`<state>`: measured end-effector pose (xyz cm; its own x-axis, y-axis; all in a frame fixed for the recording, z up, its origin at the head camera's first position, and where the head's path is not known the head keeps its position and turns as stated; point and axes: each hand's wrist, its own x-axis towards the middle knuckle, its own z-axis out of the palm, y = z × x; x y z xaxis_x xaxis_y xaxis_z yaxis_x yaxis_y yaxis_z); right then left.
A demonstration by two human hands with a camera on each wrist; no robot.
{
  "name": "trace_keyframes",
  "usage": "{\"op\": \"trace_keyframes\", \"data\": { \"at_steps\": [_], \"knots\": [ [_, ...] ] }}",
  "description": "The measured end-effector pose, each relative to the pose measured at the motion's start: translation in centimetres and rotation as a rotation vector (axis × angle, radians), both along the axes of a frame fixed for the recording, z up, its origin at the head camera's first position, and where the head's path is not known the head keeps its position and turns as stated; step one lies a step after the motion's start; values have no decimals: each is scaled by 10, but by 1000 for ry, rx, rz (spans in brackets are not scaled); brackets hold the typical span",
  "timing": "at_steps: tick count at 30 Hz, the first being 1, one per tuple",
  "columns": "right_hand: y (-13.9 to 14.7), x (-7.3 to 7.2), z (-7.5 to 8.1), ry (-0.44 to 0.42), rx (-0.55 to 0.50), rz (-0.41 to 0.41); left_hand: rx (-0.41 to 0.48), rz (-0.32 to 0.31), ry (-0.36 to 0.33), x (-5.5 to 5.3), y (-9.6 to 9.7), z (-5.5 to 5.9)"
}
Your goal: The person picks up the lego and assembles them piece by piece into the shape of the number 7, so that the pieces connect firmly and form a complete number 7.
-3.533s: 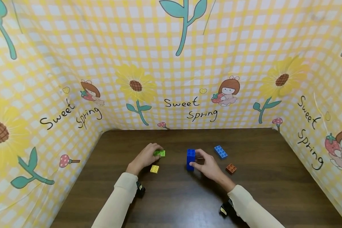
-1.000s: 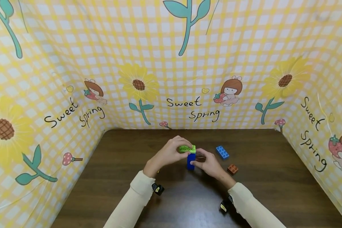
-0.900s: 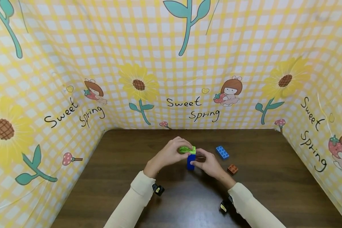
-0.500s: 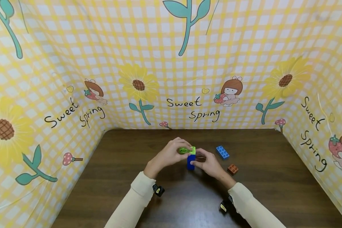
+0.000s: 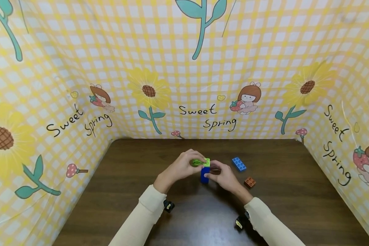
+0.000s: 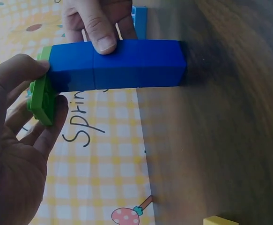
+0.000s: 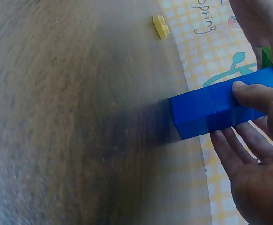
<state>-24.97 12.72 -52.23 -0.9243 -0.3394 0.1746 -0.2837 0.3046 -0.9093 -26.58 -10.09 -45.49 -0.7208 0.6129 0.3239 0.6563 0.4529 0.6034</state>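
Observation:
A tower of dark blue toy building bricks point(image 5: 205, 175) stands upright on the table, with seams between its bricks in the right wrist view. Across its top lies a light green brick point(image 5: 207, 162), its left part overhanging. My left hand point(image 5: 182, 166) pinches this green brick, thumb point(image 6: 31, 64) at the near side and fingers behind and below the overhang. With thumb and fingers on opposite sides, my right hand point(image 5: 225, 175) grips the blue tower from the right. The right fingers are partly hidden behind the bricks in the head view.
A lighter blue brick point(image 5: 239, 164) and an orange-brown brick point(image 5: 250, 182) lie to the right of the right hand. A yellow brick point(image 7: 160, 26) lies on the table point(image 5: 200, 218), hidden by the left arm in the head view. Patterned cloth point(image 5: 184, 78) walls the back and sides.
My left hand has carried the green brick from the left of the table onto the blue tower, where the brick has sunk slightly. The right hand has stayed on the tower.

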Motion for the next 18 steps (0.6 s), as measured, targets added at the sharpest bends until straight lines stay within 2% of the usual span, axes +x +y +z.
{"op": "trace_keyframes", "data": {
  "at_steps": [7,13,18],
  "knots": [
    [0,2,-2,-5,7,-7,7,2,15,3,-1,-6],
    [-1,2,-4,3,5,-11,-54,14,64,3,-2,-3],
    [-2,0,-3,22,10,-10,-101,22,72,3,-2,1]
  ]
}}
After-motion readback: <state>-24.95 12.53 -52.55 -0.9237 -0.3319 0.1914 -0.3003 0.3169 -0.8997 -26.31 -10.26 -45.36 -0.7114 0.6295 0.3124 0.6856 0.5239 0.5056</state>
